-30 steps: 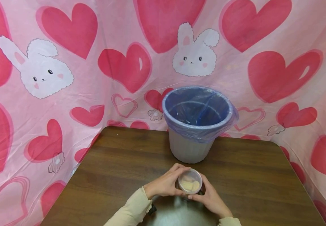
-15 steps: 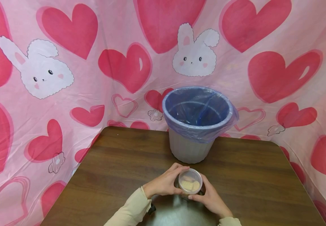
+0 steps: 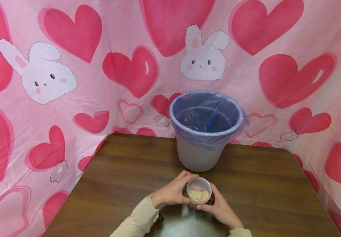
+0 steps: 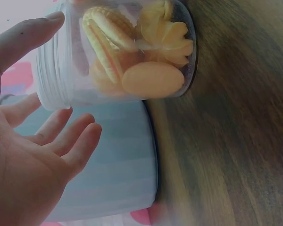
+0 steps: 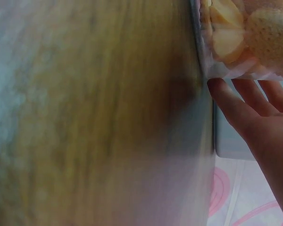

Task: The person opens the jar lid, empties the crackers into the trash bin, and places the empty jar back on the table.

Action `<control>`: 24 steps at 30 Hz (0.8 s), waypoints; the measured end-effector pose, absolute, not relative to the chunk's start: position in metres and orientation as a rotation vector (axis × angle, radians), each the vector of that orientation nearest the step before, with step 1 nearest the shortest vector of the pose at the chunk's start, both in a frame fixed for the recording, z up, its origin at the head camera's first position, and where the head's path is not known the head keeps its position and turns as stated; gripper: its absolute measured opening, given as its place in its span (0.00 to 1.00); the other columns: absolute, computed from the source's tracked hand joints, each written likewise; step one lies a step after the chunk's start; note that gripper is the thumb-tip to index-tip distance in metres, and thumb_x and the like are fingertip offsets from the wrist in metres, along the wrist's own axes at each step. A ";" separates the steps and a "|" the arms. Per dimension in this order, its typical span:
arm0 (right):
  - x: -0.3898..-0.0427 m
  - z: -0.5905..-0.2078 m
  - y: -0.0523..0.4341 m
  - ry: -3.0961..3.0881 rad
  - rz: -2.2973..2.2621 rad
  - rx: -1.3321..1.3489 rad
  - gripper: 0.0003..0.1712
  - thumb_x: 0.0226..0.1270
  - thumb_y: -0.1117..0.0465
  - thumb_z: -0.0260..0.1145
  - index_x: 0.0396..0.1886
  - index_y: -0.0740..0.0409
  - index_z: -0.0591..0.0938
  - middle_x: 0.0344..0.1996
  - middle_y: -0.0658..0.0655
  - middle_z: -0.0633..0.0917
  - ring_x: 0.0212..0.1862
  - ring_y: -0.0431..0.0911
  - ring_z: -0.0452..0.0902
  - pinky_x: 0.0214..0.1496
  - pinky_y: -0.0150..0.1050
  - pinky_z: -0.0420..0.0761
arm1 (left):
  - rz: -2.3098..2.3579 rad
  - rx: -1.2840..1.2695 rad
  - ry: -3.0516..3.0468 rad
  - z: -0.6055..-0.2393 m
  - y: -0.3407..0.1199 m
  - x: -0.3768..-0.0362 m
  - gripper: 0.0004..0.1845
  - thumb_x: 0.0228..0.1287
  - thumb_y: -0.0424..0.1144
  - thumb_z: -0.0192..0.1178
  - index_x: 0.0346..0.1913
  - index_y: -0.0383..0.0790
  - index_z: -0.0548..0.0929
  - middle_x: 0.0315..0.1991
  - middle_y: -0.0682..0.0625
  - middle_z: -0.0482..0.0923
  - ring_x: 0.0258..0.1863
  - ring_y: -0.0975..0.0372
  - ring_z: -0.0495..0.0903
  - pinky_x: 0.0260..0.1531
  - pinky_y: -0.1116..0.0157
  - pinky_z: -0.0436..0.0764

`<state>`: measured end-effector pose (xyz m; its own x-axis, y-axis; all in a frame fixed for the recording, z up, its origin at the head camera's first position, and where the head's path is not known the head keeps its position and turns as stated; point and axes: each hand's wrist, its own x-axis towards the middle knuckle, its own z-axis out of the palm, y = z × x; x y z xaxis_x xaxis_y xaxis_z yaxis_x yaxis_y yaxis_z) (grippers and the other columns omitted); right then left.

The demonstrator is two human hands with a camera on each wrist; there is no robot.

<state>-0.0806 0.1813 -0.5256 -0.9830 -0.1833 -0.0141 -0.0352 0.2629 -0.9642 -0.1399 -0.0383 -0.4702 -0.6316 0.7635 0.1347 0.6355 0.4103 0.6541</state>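
Observation:
A clear plastic jar [image 3: 199,194] of cookies stands upright between both hands, on the table in front of the bin. Its translucent ridged lid [image 4: 52,61] is on. Several cookies [image 4: 153,80], some oval and some flower-shaped, show through the wall in the left wrist view. My left hand [image 3: 174,190] grips the lid, thumb on the near side and fingertips on the far side. From the right, my right hand [image 3: 220,205] holds the jar's body, its thumb in front. Fingertips [image 5: 219,87] of that hand lie against the wall low down in the right wrist view.
Behind the jar stands a pale waste bin [image 3: 200,154] lined with a blue plastic bag [image 3: 208,140]. The brown wooden table [image 3: 123,171] ends at a back edge near a pink curtain [image 3: 123,33] with hearts and rabbits.

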 end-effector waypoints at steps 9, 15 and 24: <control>-0.081 -0.526 0.182 2.393 -1.824 -0.235 0.50 0.48 0.59 0.78 0.70 0.48 0.63 0.66 0.57 0.70 0.64 0.46 0.68 0.58 0.26 0.71 | 1.005 1.245 2.457 -0.470 -0.034 -0.142 0.47 0.47 0.42 0.76 0.71 0.45 0.63 0.63 0.50 0.64 0.60 0.64 0.68 0.59 0.68 0.72; -0.081 -0.526 0.183 2.380 -1.836 -0.264 0.50 0.49 0.59 0.78 0.71 0.49 0.62 0.67 0.58 0.69 0.64 0.45 0.68 0.58 0.26 0.72 | 0.998 1.269 2.450 -0.471 -0.031 -0.144 0.48 0.46 0.42 0.76 0.71 0.46 0.62 0.65 0.51 0.63 0.61 0.64 0.67 0.60 0.69 0.71; -0.080 -0.527 0.183 2.378 -1.844 -0.260 0.50 0.48 0.59 0.78 0.71 0.49 0.62 0.66 0.58 0.70 0.62 0.42 0.70 0.57 0.25 0.71 | 1.010 1.268 2.419 -0.472 -0.028 -0.144 0.49 0.47 0.43 0.76 0.71 0.46 0.61 0.66 0.50 0.62 0.62 0.62 0.67 0.60 0.69 0.71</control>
